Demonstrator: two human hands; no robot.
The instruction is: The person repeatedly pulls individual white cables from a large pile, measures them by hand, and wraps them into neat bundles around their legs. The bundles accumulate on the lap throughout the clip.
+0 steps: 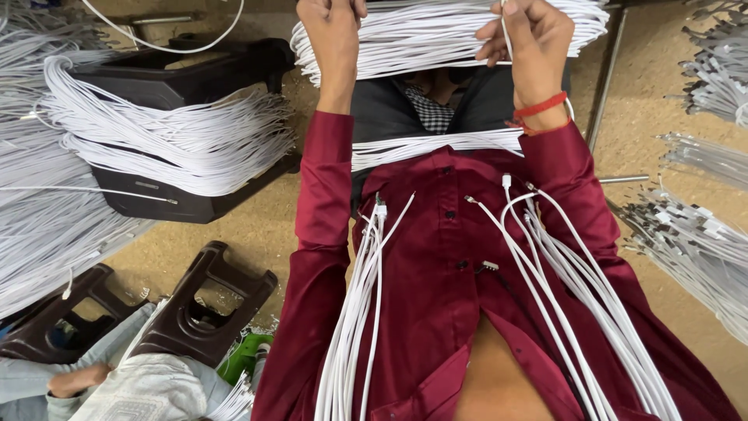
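Observation:
My left hand (333, 35) reaches forward onto a thick bundle of white cables (436, 31) lying across my lap, its fingers closed over the strands at the top edge of the view. My right hand (530, 43), a red thread band on its wrist, pinches a single white cable out of the same bundle. Two more sheaves of white cables hang over my dark red shirt, one on the left (354, 312) and one on the right (576, 296), their connector ends pointing up. A flatter band of cables (436, 146) crosses my waist.
A black plastic stool (187, 78) at left carries draped white cables (171, 148). Two dark stools (206, 300) lie tipped at lower left, beside another person's hand and sleeve (74, 382). More cable piles sit at right (693, 242) on the brown floor.

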